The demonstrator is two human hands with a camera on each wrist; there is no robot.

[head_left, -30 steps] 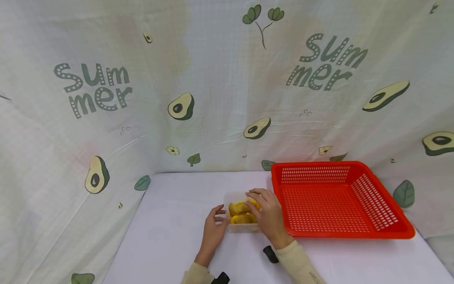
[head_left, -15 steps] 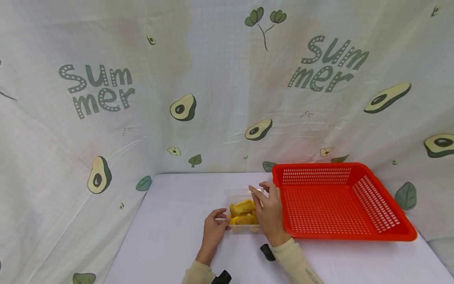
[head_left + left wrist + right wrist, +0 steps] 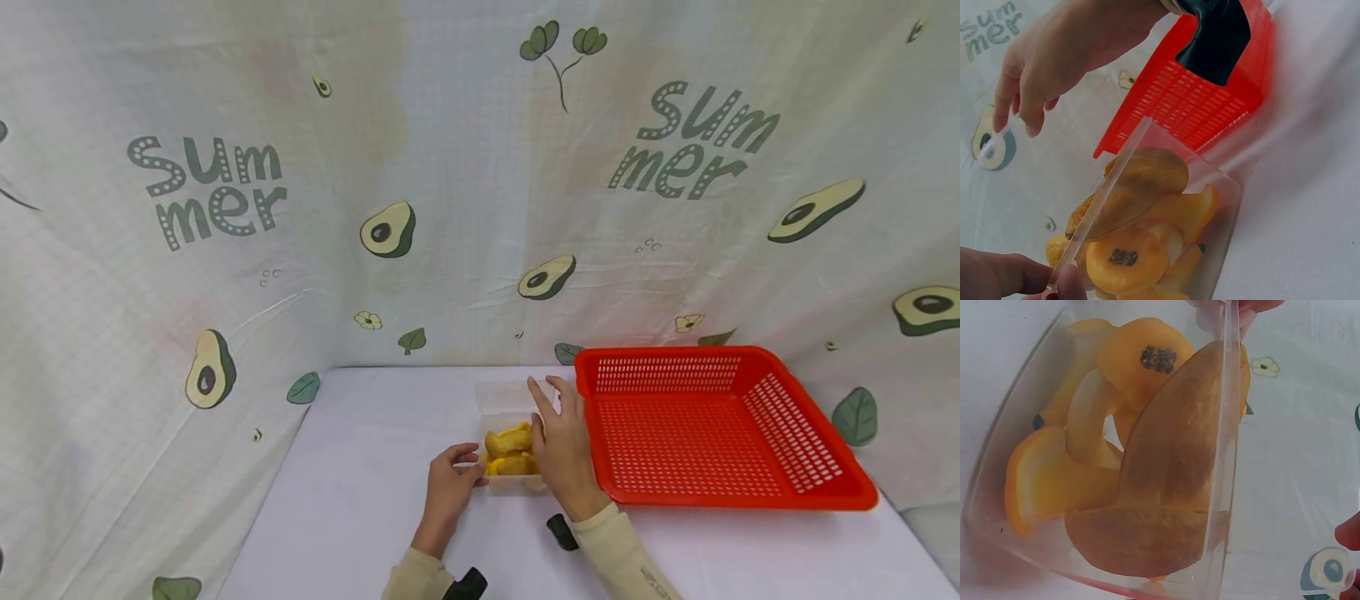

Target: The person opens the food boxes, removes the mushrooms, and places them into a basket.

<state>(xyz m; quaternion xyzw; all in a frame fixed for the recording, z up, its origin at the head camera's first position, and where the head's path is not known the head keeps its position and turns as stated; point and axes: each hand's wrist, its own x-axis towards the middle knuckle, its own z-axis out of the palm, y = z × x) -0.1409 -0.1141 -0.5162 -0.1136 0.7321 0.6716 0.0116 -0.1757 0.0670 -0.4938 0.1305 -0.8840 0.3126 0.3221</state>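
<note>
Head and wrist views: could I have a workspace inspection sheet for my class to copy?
Surface: white table.
Job's things: clear rectangular plastic box holding yellow-orange fruit-shaped pieces; flat clear plastic lid, open.
Clutter: red rectangular plastic basket with openwork sides, right of the box.
Hands: left hand pinches the box's rim; right hand is at the lid's edge.
Cables: nothing seen.
Surroundings: pale cloth backdrop printed with avocados and "summer".
</note>
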